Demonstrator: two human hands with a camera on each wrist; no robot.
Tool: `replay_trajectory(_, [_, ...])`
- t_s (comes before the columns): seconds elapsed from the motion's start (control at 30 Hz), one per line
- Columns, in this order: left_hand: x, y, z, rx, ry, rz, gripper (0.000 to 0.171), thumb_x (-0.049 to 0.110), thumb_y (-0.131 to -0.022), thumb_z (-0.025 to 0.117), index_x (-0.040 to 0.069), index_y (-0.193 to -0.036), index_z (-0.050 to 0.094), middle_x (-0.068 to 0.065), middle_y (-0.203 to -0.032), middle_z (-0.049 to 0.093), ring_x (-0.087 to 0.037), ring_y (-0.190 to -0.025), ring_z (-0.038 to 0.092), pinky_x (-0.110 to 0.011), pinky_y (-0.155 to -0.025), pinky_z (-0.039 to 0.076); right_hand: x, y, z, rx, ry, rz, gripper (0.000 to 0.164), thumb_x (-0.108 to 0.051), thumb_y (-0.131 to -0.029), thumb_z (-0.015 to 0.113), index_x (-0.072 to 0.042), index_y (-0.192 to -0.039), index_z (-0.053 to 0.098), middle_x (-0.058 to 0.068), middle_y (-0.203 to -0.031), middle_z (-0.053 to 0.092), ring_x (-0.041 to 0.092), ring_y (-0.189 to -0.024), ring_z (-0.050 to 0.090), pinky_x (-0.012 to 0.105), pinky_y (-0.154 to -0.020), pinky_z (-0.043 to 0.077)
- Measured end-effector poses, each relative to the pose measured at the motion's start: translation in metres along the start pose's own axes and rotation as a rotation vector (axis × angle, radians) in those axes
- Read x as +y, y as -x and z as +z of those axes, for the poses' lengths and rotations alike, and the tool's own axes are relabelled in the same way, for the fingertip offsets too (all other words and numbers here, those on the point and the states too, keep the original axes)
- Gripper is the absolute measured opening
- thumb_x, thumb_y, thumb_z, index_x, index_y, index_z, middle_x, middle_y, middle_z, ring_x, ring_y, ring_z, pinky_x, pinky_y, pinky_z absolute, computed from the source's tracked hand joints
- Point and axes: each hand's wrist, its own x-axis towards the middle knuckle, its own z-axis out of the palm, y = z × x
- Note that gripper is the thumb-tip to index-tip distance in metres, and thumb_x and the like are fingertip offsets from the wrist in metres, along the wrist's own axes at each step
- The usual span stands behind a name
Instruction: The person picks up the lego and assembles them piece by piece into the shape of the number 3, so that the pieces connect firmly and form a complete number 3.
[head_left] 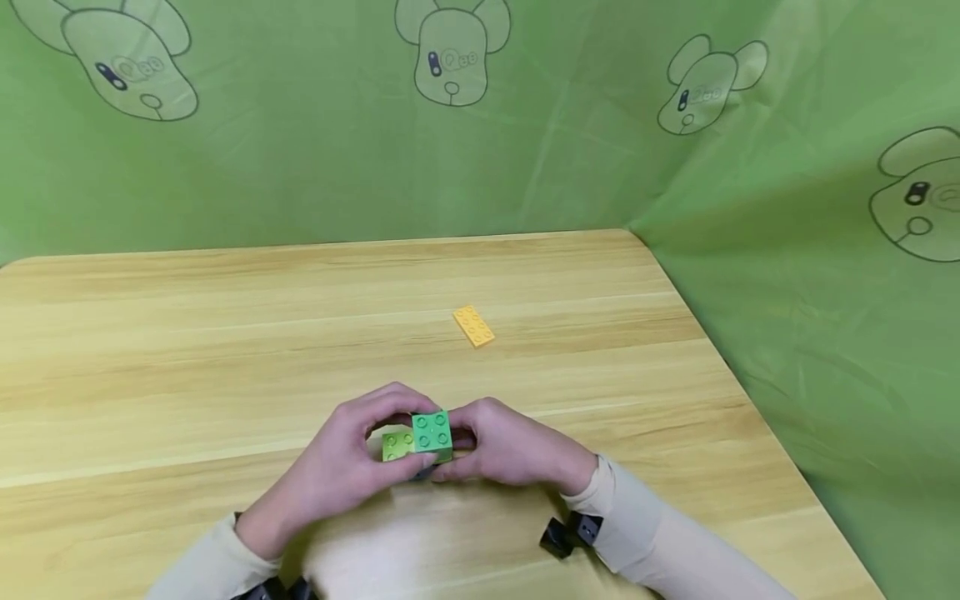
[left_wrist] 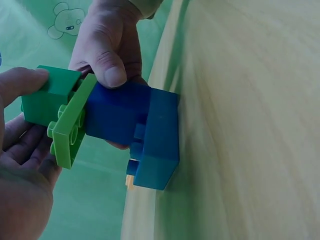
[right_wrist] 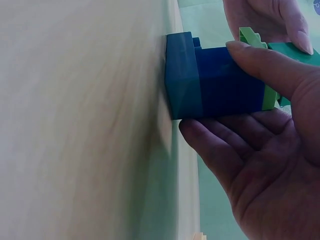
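A stack of toy building bricks stands close over the table between both hands. In the left wrist view it has a teal-blue brick (left_wrist: 162,142) at its base, then a dark blue brick (left_wrist: 115,112), then a thin light green plate (left_wrist: 64,142). A green brick (head_left: 432,433) tops one end of that plate, and studs show between the two. My left hand (head_left: 341,454) pinches the green brick between thumb and fingers. My right hand (head_left: 517,442) grips the dark blue brick, thumb on one side and fingers on the other.
A flat orange-yellow plate (head_left: 474,326) with studs lies on the wooden table (head_left: 225,350) beyond the hands. Green cloth (head_left: 315,150) with printed animal heads hangs behind the table and along its right side.
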Motion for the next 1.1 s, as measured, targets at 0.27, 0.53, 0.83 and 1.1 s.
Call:
replay_trajectory(0.27, [-0.0006, -0.0006, -0.0004, -0.009, -0.030, 0.012, 0.033, 0.011, -0.083, 0.080, 0.012, -0.113, 0.068, 0.005, -0.106, 0.066, -0.018, -0.097, 0.064, -0.036, -0.089, 0.054, 0.0001, 0.0006, -0.0012, 0.002, 0.023, 0.001, 0.029, -0.011, -0.081, 0.082, -0.010, -0.109, 0.072, -0.011, -0.101, 0.071, 0.005, -0.096, 0.066, 0.024, -0.088, 0.053])
replay_trajectory(0.53, [-0.0012, -0.0031, -0.0023, -0.022, -0.104, 0.048, 0.031, 0.013, -0.082, 0.081, 0.013, -0.111, 0.071, 0.007, -0.101, 0.067, -0.014, -0.092, 0.065, -0.035, -0.085, 0.055, 0.0005, 0.0001, -0.0016, -0.002, -0.004, -0.004, 0.028, -0.010, -0.081, 0.082, -0.010, -0.107, 0.072, -0.011, -0.100, 0.071, 0.006, -0.097, 0.066, 0.025, -0.088, 0.053])
replay_trajectory(0.83, [-0.0022, -0.0029, -0.0044, -0.027, -0.128, 0.044, 0.035, 0.011, -0.076, 0.085, 0.010, -0.109, 0.073, 0.009, -0.096, 0.068, -0.012, -0.087, 0.066, -0.033, -0.080, 0.056, 0.0004, 0.0018, -0.0006, 0.003, 0.030, 0.014, 0.028, -0.014, -0.081, 0.083, -0.009, -0.107, 0.072, -0.012, -0.099, 0.071, 0.005, -0.094, 0.066, 0.023, -0.086, 0.053])
replay_trajectory(1.1, [-0.0009, -0.0026, -0.0062, -0.014, -0.213, 0.083, 0.037, 0.008, -0.072, 0.088, 0.009, -0.107, 0.075, 0.011, -0.094, 0.068, -0.010, -0.086, 0.063, -0.031, -0.074, 0.057, -0.0006, 0.0005, -0.0008, -0.007, 0.033, -0.005, 0.029, -0.011, -0.080, 0.082, -0.008, -0.108, 0.072, -0.011, -0.098, 0.071, 0.005, -0.092, 0.067, 0.023, -0.086, 0.053])
